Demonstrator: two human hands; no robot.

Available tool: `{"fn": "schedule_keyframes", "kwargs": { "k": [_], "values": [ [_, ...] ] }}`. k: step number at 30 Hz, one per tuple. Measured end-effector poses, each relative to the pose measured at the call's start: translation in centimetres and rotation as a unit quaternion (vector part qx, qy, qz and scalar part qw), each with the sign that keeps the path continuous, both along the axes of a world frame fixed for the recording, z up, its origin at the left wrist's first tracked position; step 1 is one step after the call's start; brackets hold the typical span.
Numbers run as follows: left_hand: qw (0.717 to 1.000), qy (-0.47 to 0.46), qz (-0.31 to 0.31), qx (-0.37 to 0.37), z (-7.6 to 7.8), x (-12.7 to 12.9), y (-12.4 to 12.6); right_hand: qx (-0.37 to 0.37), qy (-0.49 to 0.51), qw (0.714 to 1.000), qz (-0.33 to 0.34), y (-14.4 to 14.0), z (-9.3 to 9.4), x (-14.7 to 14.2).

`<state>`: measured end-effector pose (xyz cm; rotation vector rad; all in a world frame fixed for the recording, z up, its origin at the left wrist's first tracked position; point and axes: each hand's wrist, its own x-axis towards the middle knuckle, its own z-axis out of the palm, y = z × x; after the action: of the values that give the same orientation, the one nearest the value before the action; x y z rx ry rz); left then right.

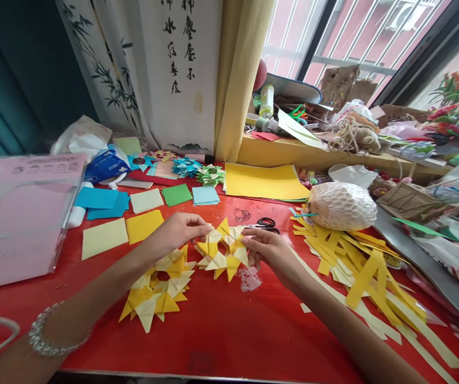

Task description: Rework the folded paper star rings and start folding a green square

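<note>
Both forearms extended forward, converging toward centre. Left hand (175, 232): palm down, fingers curled, thumb and fingertips pinched together at tip. Beaded bracelet on left wrist. Right hand (269, 249): fingers bent inward, thumb and index pinched, wrist slightly cocked. Hands near, not touching.

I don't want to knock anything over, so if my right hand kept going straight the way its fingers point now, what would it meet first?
The right hand points left across the yellow paper star ring it pinches; beyond that, it would likely meet the left hand gripping the ring's other side. Depth is hard to judge.
</note>
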<state>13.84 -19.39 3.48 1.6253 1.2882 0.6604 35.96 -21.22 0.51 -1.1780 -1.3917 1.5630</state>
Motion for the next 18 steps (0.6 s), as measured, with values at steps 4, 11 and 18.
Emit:
{"fn": "schedule_keyframes", "kwargs": {
  "k": [4, 11, 18],
  "values": [
    [0.999, 0.026, 0.020, -0.007, -1.3, 0.3, 0.1, -0.003, -0.045, 0.999, 0.011, -0.2, -0.3, -0.3],
    [0.995, 0.092, 0.026, 0.013, -2.9, 0.8, 1.0, 0.052, -0.091, 0.994, 0.016, 0.2, -2.4, 0.3],
    [0.985, 0.153, 0.047, 0.057, -3.3, 1.0, 0.9, 0.061, -0.145, 0.988, 0.011, 0.1, -2.1, 0.2]
  ]
}}
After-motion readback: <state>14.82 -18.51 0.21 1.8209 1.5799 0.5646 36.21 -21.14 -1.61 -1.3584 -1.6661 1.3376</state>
